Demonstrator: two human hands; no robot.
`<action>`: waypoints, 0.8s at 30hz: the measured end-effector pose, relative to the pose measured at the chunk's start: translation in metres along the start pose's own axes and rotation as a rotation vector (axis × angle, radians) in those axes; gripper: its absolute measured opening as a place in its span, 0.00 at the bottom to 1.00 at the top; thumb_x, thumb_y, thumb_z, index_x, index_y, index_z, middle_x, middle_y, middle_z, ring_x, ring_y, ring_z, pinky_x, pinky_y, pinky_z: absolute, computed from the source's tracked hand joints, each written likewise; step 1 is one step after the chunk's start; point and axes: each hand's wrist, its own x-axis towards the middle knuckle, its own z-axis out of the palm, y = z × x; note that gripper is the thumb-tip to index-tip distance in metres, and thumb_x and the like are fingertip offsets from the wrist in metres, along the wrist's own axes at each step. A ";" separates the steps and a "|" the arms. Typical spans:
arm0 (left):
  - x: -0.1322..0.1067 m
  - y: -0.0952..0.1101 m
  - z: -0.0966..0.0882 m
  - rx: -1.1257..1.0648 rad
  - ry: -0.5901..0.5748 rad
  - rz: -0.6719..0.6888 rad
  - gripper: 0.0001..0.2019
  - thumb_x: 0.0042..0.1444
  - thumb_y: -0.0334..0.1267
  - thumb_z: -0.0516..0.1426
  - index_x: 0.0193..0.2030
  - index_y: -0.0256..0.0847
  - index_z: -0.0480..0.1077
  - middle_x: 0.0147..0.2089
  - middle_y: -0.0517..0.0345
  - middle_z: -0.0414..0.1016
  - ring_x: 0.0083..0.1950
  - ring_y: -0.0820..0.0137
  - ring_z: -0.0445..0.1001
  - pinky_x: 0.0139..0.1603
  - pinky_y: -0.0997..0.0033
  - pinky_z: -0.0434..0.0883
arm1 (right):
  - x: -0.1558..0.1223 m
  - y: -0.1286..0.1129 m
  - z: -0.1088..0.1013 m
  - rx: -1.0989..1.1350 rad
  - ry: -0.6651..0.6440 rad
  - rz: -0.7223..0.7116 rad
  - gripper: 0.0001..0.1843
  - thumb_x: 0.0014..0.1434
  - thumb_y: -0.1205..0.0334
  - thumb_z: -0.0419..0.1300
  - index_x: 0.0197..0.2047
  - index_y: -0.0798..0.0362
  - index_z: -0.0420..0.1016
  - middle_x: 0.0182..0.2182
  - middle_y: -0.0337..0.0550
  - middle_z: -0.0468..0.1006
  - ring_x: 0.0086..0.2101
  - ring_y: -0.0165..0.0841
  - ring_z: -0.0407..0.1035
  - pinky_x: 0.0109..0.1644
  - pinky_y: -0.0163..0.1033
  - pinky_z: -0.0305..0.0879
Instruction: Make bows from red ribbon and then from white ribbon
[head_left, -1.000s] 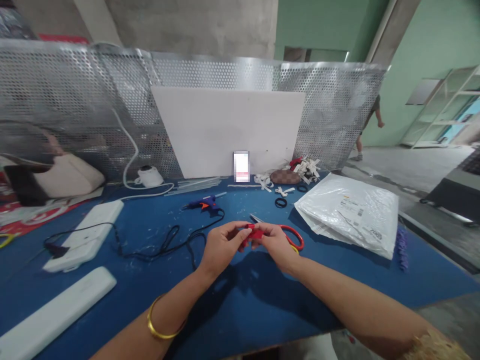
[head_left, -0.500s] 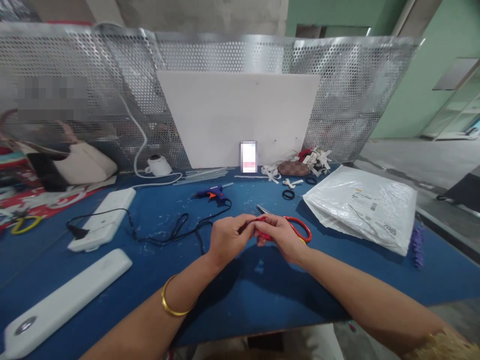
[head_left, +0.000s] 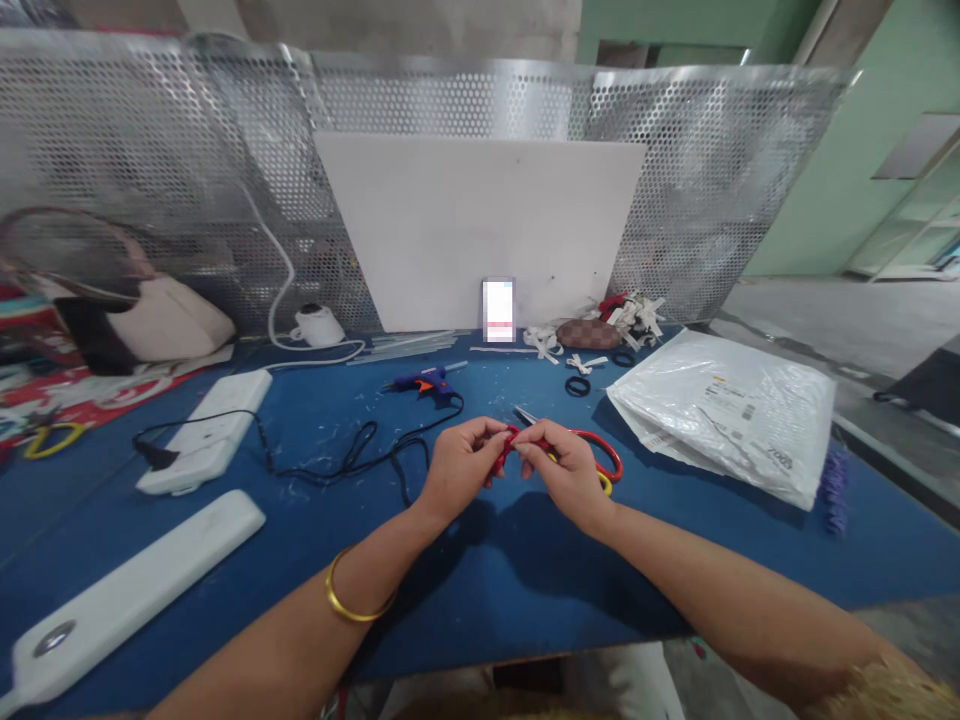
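Note:
My left hand (head_left: 459, 468) and my right hand (head_left: 566, 470) meet over the blue table (head_left: 480, 590), fingertips pinched together on a small red piece (head_left: 508, 444) held between them. It looks like red ribbon, but I cannot make out its shape. Just behind my right hand lie red-handled scissors (head_left: 600, 458), blades pointing up-left. A blue glue gun (head_left: 424, 381) rests further back, its black cord (head_left: 352, 458) trailing left past my left hand.
A clear plastic bag of white sheets (head_left: 727, 415) lies at the right. White ribbon scraps, black hair ties (head_left: 577, 386) and a brown pouch (head_left: 587, 334) sit at the back. White power strips (head_left: 206, 430) lie left. A white board (head_left: 480, 230) leans on the perforated metal screen.
Both hands stayed together on the red piece and shifted their fingers slightly; the fingertips now pinch it higher. The camera view moved a little between frames.

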 end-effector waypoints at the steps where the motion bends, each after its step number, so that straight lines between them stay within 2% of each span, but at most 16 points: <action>1: 0.001 0.000 -0.001 -0.007 0.025 -0.007 0.12 0.51 0.43 0.57 0.34 0.35 0.72 0.15 0.64 0.66 0.14 0.78 0.61 0.14 0.81 0.60 | 0.000 0.000 0.000 0.008 -0.018 0.007 0.07 0.60 0.60 0.55 0.33 0.52 0.71 0.23 0.38 0.70 0.24 0.29 0.66 0.32 0.36 0.62; 4: 0.004 0.001 -0.005 -0.025 0.077 -0.008 0.12 0.51 0.44 0.58 0.34 0.35 0.72 0.15 0.65 0.64 0.14 0.78 0.60 0.13 0.81 0.56 | -0.002 -0.002 0.000 -0.045 -0.160 -0.070 0.07 0.61 0.61 0.52 0.32 0.52 0.68 0.24 0.38 0.70 0.26 0.29 0.66 0.33 0.35 0.61; 7: 0.005 0.001 -0.007 -0.021 0.072 0.008 0.12 0.51 0.44 0.57 0.34 0.36 0.72 0.15 0.66 0.63 0.14 0.79 0.58 0.14 0.81 0.55 | -0.003 -0.004 -0.001 -0.137 -0.262 -0.121 0.07 0.61 0.61 0.53 0.32 0.52 0.66 0.27 0.39 0.70 0.28 0.29 0.64 0.35 0.36 0.60; 9: 0.004 0.001 -0.007 0.013 0.074 0.043 0.11 0.52 0.43 0.57 0.34 0.36 0.72 0.15 0.66 0.64 0.15 0.79 0.58 0.15 0.81 0.56 | -0.004 -0.004 -0.001 -0.091 -0.218 -0.030 0.09 0.61 0.57 0.53 0.31 0.51 0.64 0.26 0.38 0.70 0.28 0.30 0.65 0.35 0.36 0.60; 12: 0.001 0.000 -0.006 0.140 0.080 0.156 0.10 0.54 0.43 0.55 0.33 0.37 0.72 0.17 0.64 0.67 0.18 0.77 0.63 0.20 0.80 0.61 | -0.001 -0.002 0.000 0.128 -0.035 0.188 0.13 0.61 0.50 0.53 0.33 0.51 0.61 0.25 0.36 0.69 0.26 0.29 0.66 0.32 0.36 0.62; 14: -0.003 -0.002 -0.004 0.255 0.071 0.239 0.10 0.56 0.42 0.54 0.34 0.38 0.73 0.19 0.63 0.68 0.20 0.77 0.65 0.23 0.79 0.62 | 0.001 0.000 0.002 0.223 0.023 0.288 0.15 0.59 0.47 0.54 0.35 0.51 0.61 0.26 0.35 0.68 0.26 0.29 0.65 0.30 0.35 0.63; 16: -0.006 -0.003 -0.003 0.368 0.047 0.304 0.10 0.56 0.41 0.54 0.35 0.40 0.74 0.20 0.63 0.70 0.21 0.77 0.66 0.25 0.79 0.63 | 0.003 0.001 0.004 0.276 -0.044 0.350 0.17 0.58 0.46 0.55 0.36 0.52 0.63 0.26 0.35 0.68 0.25 0.27 0.65 0.29 0.34 0.63; 19: -0.008 -0.005 -0.002 0.447 0.029 0.347 0.10 0.57 0.39 0.53 0.36 0.41 0.74 0.23 0.63 0.71 0.23 0.77 0.67 0.27 0.80 0.63 | 0.005 0.002 0.007 0.306 -0.227 0.382 0.18 0.59 0.46 0.54 0.31 0.54 0.64 0.21 0.34 0.65 0.20 0.25 0.62 0.25 0.32 0.60; 22: -0.006 -0.005 -0.002 0.351 0.024 0.301 0.10 0.57 0.40 0.52 0.34 0.40 0.73 0.22 0.63 0.70 0.22 0.77 0.67 0.26 0.80 0.64 | 0.004 0.003 0.007 0.202 -0.279 0.357 0.18 0.61 0.48 0.51 0.28 0.54 0.63 0.17 0.31 0.59 0.17 0.24 0.55 0.22 0.31 0.52; 24: -0.004 -0.005 -0.001 0.237 0.030 0.234 0.10 0.57 0.41 0.53 0.33 0.38 0.71 0.20 0.64 0.69 0.20 0.77 0.65 0.24 0.80 0.63 | 0.002 0.003 0.005 0.031 -0.261 0.263 0.17 0.63 0.52 0.49 0.28 0.53 0.64 0.16 0.32 0.59 0.18 0.25 0.54 0.23 0.32 0.51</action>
